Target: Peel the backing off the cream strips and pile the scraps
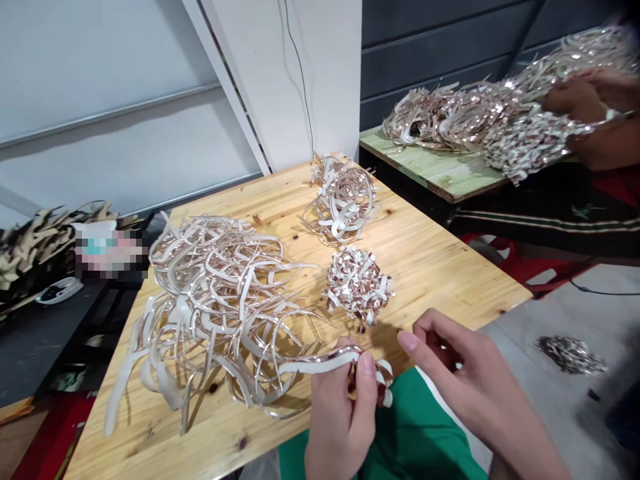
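Observation:
My left hand [340,407] pinches a shiny rose-gold and white strip [320,363] near the table's front edge; its long end trails left, and a curled part hangs beyond my fingers. To the right of it, my right hand [465,373] is raised with thumb and index finger curled toward each other; whether something small is between them I cannot make out. A large tangle of loose strips [215,293] covers the table's left part. Just beyond my hands lies a compact bunch of short curled pieces [357,283].
A smaller tangle of strips [343,200] lies at the wooden table's [420,267] far end. At the right, another person's hands [590,113] work at a green-topped table [425,163] piled with strips. More pieces [570,353] lie on the floor.

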`<move>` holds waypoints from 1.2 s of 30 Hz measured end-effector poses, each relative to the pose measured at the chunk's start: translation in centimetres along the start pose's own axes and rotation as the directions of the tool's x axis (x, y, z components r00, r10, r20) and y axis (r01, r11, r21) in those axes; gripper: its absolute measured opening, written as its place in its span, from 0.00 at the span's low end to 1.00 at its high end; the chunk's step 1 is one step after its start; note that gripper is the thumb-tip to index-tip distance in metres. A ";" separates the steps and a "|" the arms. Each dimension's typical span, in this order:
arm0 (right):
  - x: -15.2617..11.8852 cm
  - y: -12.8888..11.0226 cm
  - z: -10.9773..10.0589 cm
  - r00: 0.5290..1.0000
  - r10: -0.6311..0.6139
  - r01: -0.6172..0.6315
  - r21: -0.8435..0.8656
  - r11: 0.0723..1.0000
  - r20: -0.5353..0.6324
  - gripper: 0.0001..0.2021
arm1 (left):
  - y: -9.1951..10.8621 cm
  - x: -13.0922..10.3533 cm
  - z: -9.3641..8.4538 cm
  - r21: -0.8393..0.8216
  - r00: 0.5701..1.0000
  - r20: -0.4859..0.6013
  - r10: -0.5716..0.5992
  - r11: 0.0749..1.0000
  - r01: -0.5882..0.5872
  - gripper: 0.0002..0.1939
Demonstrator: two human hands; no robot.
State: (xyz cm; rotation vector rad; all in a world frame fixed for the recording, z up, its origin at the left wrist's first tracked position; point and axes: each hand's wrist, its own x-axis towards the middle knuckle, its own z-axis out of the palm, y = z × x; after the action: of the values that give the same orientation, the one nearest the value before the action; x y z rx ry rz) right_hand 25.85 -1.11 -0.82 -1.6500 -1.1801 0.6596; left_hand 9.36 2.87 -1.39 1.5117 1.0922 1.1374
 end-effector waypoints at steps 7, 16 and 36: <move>-0.9 -1.9 -0.8 0.964 -0.230 0.219 0.092 0.971 0.133 0.04 | 0.9 -1.5 0.8 -0.121 0.993 -0.001 -0.118 0.986 0.117 0.14; -1.4 -1.8 -1.2 0.957 -0.264 0.263 0.020 0.965 0.121 0.07 | -0.1 0.0 -1.1 0.132 0.908 0.412 0.078 0.981 -0.144 0.16; -1.7 -2.1 -0.8 0.777 -0.382 0.598 -0.397 0.696 0.500 0.16 | 1.0 -0.1 -2.1 0.564 0.816 0.573 -0.072 0.758 -0.329 0.18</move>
State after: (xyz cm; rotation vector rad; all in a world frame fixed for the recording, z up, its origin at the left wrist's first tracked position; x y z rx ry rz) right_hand 25.03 -2.82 1.25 -1.5446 -2.1764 0.2986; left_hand 7.44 2.92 -0.10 2.3161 0.9897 0.2997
